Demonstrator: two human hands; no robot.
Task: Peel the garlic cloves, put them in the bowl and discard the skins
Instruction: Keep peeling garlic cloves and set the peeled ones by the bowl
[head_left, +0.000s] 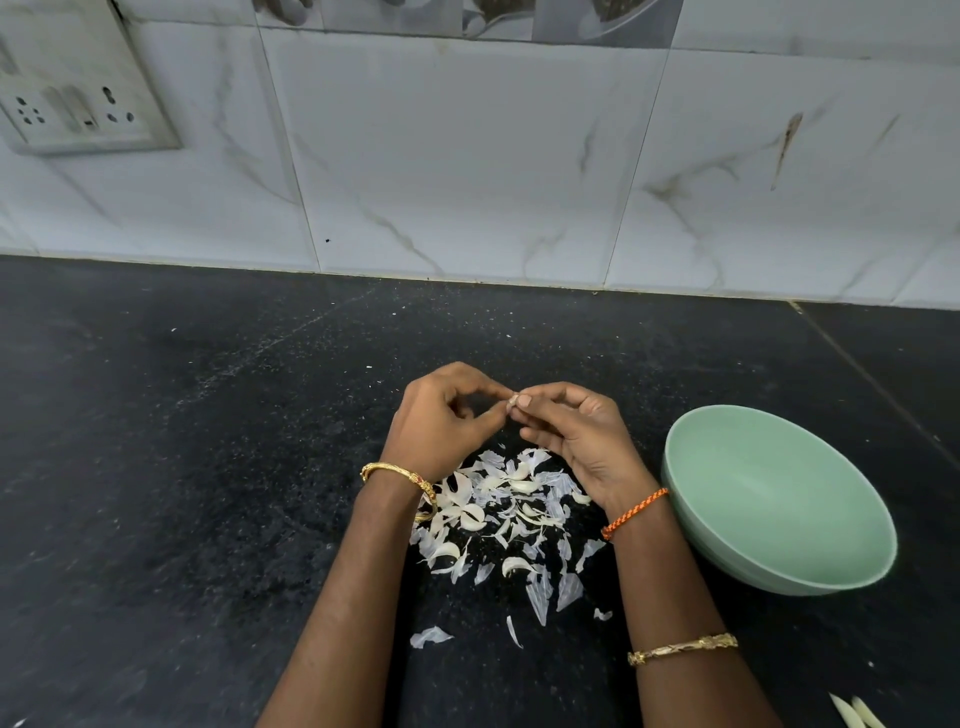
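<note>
— What is held by the hands?

— A small garlic clove (511, 401) is pinched between the fingertips of the left hand (441, 423) and the right hand (574, 436). It is held up above the bench (182, 467), where the two sets of fingertips meet. The remaining fingers of both hands are curled loosely inward.

— Where are the skins found?

— A scattered heap of pale skins (498, 514) is seen on the bench directly beneath the hands and between the two wrists. A few loose flakes are spread nearer the person, between the forearms. Whether whole cloves are mixed into the heap cannot be told.

— And the bowl?

— A pale green bowl (779, 501) is set on the bench just to the right of the right wrist. No cloves are visible inside it.

— Is anything worn on the arms?

— A gold bangle (400, 478) is worn at the left wrist. An orange thread band (634, 512) is tied at the right wrist, and a second gold bangle (683, 647) sits further down the right forearm.

— What else is seen?

— Pale pointed pieces (854, 714) are lying on the bench well to the right of the right forearm, at the lower edge of the view. A marbled tile wall (467, 156) rises beyond the hands, and a switch socket plate (78, 98) is mounted on it far to the left.
</note>
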